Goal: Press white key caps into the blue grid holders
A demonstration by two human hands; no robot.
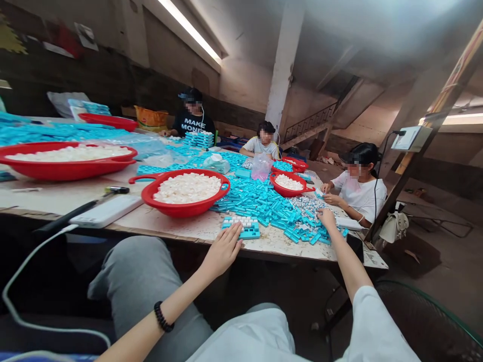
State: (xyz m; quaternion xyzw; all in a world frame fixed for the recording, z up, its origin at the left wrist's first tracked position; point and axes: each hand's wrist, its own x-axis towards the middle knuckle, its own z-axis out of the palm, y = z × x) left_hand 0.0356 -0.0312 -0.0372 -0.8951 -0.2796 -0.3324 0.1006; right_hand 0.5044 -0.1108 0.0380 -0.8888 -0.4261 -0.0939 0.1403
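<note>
My left hand (222,250) lies with its fingers stretched out over the near edge of a small blue keyboard-like piece (249,231) that has rows of white keys (245,221). My right hand (326,219) reaches over a heap of tiny white and dark parts (306,207), its fingers closed down at the edge of the heap; what they hold, if anything, is too small to make out. Between the hands spreads a big pile of blue plastic pieces (260,201). Behind my left hand stands a red colander (181,207) full of white caps (188,187).
Another red colander (68,173) with white caps stands left, near a white power bank (107,211) with a cable. A smaller red bowl (278,190) sits behind the pile. A co-worker (358,188) sits at right; two more sit farther back. A post (400,166) rises right.
</note>
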